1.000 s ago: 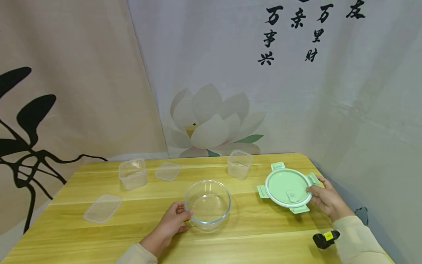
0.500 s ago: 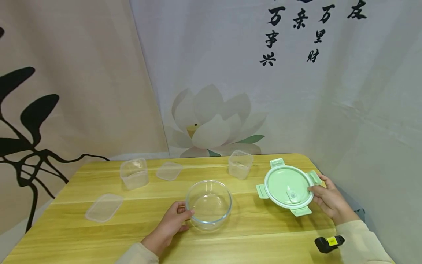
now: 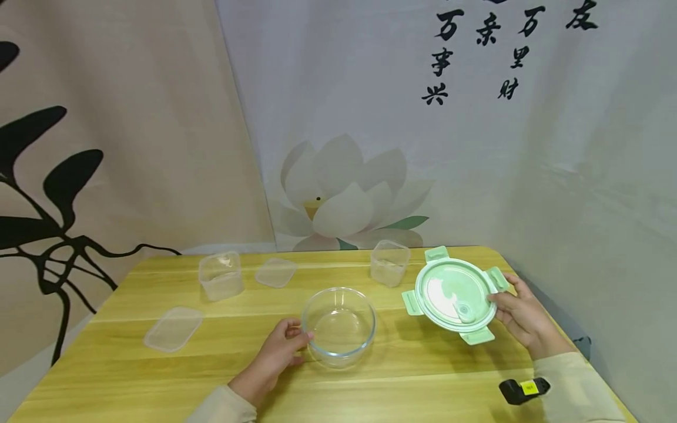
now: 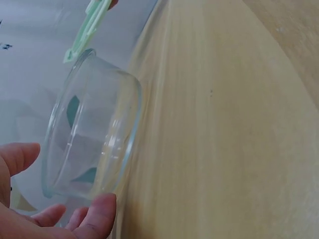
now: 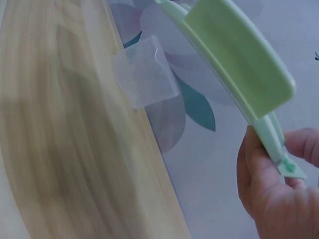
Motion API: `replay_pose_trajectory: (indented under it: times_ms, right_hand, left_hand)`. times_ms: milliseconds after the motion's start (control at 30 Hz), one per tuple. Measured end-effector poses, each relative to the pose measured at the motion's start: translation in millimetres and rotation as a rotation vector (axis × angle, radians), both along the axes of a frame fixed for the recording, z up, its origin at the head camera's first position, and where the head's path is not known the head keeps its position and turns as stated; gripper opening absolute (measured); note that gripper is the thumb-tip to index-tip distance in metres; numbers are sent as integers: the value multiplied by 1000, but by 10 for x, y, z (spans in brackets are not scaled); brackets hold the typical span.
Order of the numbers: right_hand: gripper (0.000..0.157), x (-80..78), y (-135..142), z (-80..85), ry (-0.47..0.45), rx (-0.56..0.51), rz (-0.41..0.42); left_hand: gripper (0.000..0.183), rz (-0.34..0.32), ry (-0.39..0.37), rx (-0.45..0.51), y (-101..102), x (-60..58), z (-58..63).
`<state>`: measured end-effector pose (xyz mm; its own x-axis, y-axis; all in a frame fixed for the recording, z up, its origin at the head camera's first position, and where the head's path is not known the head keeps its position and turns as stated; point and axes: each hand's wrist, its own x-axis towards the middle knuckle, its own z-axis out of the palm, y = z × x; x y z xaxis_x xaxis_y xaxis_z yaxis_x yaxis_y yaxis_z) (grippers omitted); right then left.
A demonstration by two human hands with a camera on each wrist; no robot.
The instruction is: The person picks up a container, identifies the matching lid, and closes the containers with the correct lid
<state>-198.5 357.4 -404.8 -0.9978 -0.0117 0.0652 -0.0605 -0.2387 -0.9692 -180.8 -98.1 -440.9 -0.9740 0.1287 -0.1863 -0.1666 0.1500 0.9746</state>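
Observation:
A round clear glass bowl (image 3: 338, 329) stands on the table in the middle of the head view. My left hand (image 3: 277, 352) holds it at its left side, the thumb tip at the rim and the curled fingers along the outer wall. In the left wrist view the fingers (image 4: 102, 214) lie against the glass bowl (image 4: 92, 129). My right hand (image 3: 526, 320) pinches a round light-green lid (image 3: 449, 288) by its right edge, beside one of the locking flaps. The lid is raised over the table and tilted, with its flaps spread outward. In the right wrist view the lid (image 5: 239, 55) shows edge-on.
Two clear square plastic tubs, one at the back left (image 3: 221, 279) and another at the back right (image 3: 389, 264), stand on the wooden table (image 3: 328, 399). Flat translucent lids lie at the left (image 3: 173, 329) and back (image 3: 276, 272). A black device (image 3: 523, 390) is at the right wrist.
The right hand has moved the green lid slightly left and turned its top more toward the camera. The left hand keeps its place at the bowl; the head view has shifted a little.

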Motion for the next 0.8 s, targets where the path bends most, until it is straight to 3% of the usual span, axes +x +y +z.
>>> replay_pose_trajectory:
  times_ms: [267,800]
  right_hand:
    - [50,-15,-172,80,12,-1,15]
    - [51,-6,-616,285,46,48,94]
  left_hand:
    - [59,4,-2,-15,-60,-33,64]
    - [52,17,102,-70,-126,-126,427]
